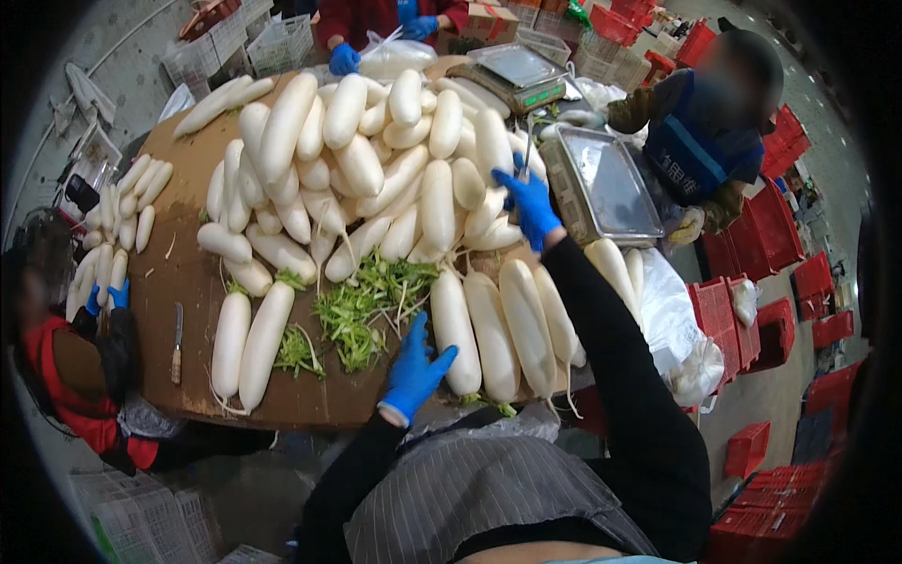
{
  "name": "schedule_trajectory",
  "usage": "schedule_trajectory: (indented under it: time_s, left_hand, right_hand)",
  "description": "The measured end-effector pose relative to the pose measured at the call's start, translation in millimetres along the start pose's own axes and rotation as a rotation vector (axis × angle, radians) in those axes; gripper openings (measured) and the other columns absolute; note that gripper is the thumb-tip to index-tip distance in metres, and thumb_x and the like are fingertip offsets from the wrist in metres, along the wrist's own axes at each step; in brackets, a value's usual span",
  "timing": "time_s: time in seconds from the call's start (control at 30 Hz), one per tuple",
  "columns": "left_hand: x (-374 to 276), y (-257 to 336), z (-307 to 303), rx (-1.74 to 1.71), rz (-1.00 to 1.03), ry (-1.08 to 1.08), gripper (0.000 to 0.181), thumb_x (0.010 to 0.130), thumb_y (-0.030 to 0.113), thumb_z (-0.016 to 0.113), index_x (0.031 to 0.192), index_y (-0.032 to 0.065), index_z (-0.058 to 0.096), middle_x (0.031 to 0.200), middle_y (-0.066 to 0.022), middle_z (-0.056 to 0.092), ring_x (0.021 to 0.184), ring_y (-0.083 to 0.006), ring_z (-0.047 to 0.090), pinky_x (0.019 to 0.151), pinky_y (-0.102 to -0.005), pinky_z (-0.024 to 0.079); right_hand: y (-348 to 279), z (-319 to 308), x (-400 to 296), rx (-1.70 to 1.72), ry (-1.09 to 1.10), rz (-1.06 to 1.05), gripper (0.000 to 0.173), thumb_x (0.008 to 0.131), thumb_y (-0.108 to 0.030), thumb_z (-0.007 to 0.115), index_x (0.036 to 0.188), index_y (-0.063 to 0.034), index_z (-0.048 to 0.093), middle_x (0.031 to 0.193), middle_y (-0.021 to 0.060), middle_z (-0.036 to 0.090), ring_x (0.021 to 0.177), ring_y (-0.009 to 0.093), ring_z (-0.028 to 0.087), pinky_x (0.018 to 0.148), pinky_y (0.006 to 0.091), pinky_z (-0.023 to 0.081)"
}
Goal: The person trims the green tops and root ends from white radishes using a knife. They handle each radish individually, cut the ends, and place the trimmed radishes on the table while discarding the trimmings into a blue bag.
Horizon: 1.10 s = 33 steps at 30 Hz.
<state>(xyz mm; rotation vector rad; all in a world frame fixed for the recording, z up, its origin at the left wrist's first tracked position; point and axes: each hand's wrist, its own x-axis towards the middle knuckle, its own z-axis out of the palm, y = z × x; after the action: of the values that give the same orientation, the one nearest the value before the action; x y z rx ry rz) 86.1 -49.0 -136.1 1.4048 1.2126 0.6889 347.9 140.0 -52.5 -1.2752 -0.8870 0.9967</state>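
My left hand (418, 371), in a blue glove, is spread with nothing in it. Its fingertips are close beside a white daikon radish (455, 337), the leftmost of several lying in a row at the near table edge. My right hand (530, 206), also gloved in blue, reaches forward at the right side of a large daikon pile (352, 162). It grips a knife (528, 144), whose thin blade points away from me; the fingers hide most of the handle. Cut green leaf tops (373, 303) lie left of the row. Two trimmed daikons (266, 347) rest farther left.
Another knife (177, 342) lies on the brown tabletop (158, 282) at left. Two weighing scales (606, 183) (518, 70) stand at the right and far right. Co-workers stand at the left, far side and right. Red crates (754, 225) and a plastic bag (694, 370) are at right.
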Motion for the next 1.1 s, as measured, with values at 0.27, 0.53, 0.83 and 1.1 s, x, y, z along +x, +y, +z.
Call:
schedule_trajectory:
  time_s: [0.27,0.53,0.83,1.1]
  left_hand:
    - [40.1,-15.4,20.6,0.506,0.007,0.089,0.119,0.069,0.061,0.074,0.152,0.0088,0.008,0.133,-0.0327,0.043,0.111,-0.0478,0.055,0.088,-0.0511,0.049]
    - [84.1,-21.2,19.1,0.182,0.002,0.022,0.116,0.065,0.038,0.084,0.150,0.0043,0.012,0.131,-0.0303,0.048,0.114,-0.0444,0.054,0.094,-0.0478,0.047]
    - [19.8,-27.6,-67.3,-1.144,-0.303,-0.572,0.072,0.079,0.031,0.071,0.137,-0.0001,0.044,0.120,-0.0157,0.061,0.101,-0.0265,0.064,0.088,-0.0362,0.054]
    - [-53.7,39.4,-106.6,-0.237,0.061,-0.314,0.091,0.076,0.029,0.080,0.148,0.0035,0.030,0.137,-0.0135,0.048,0.122,-0.0235,0.049,0.103,-0.0357,0.040]
  right_hand:
    - [-57.1,54.9,-107.3,-0.083,-0.420,-0.127,0.044,0.092,-0.012,0.060,0.135,-0.0059,0.053,0.121,0.0049,0.064,0.076,0.004,0.057,0.054,0.0171,0.043]
    - [-44.9,12.3,-188.1,-0.068,-0.180,0.181,0.029,0.093,-0.017,0.059,0.118,-0.0035,0.064,0.118,0.0032,0.067,0.050,0.001,0.046,0.045,0.0164,0.036]
    - [-34.9,-20.4,-221.6,-0.244,-0.215,0.205,0.028,0.101,-0.024,0.049,0.115,-0.0052,0.065,0.087,0.0066,0.071,0.048,0.001,0.045,0.045,0.0164,0.037]
    - [-11.3,19.8,-211.0,-0.655,-0.575,-0.222,0.032,0.094,-0.035,0.059,0.085,-0.0051,0.063,0.062,0.0107,0.059,0.049,0.024,0.055,0.050,0.0346,0.044]
